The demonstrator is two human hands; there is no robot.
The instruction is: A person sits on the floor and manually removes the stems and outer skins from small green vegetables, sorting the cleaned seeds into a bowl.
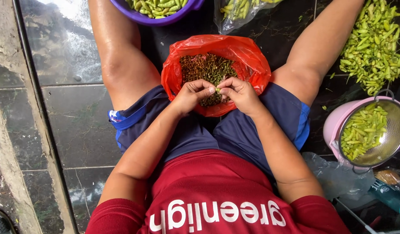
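I sit on a dark tiled floor with my legs spread. Between my thighs lies a red plastic bag (pixel 247 56), open and filled with brownish-green chilli stems (pixel 204 67). My left hand (pixel 192 95) and my right hand (pixel 240 93) meet above the near edge of the bag. Their fingertips pinch a small green chilli (pixel 217 90) between them; most of it is hidden by the fingers.
A heap of green chillies (pixel 373 43) lies on the floor at the right. A metal strainer (pixel 392 138) with chillies sits in a pink bowl (pixel 334 123). A purple bowl (pixel 139 15) and a clear bag (pixel 234 15) of chillies stand at the top.
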